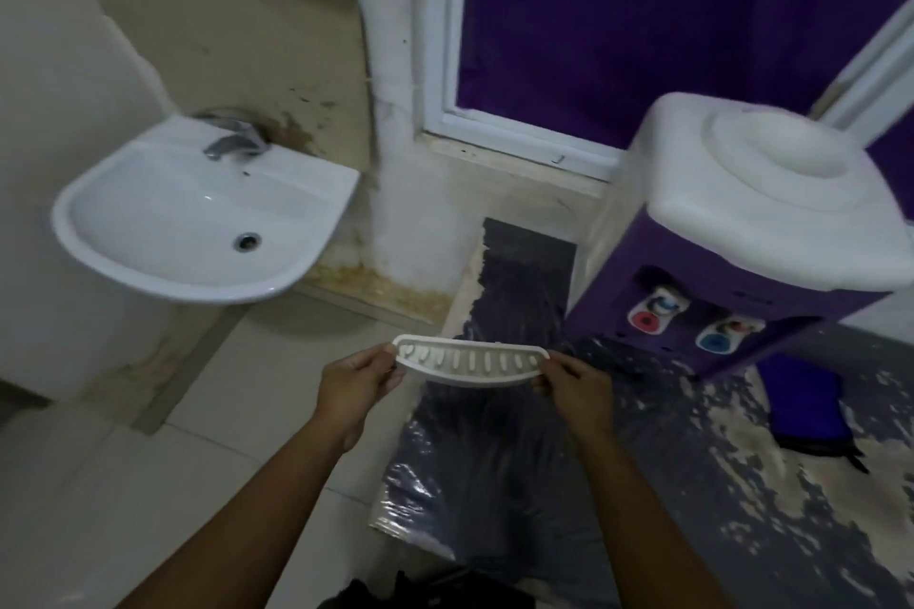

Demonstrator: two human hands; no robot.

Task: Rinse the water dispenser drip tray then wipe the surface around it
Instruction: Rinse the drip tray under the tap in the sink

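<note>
Left hand (356, 386) pinches one end of the white slotted plastic drip tray (470, 361), fingers curled around its edge; right hand (576, 386) pinches the other end the same way. Held level in the air between them, the tray hangs over the near-left edge of the dark grey peeling surface (494, 460). On that surface to the right stands the purple-and-white water dispenser (742, 237), a folded blue cloth (801, 406) lying just beside its base. Off to the left is the white ceramic wall basin (148, 277) with a chrome tap (232, 139).
</note>
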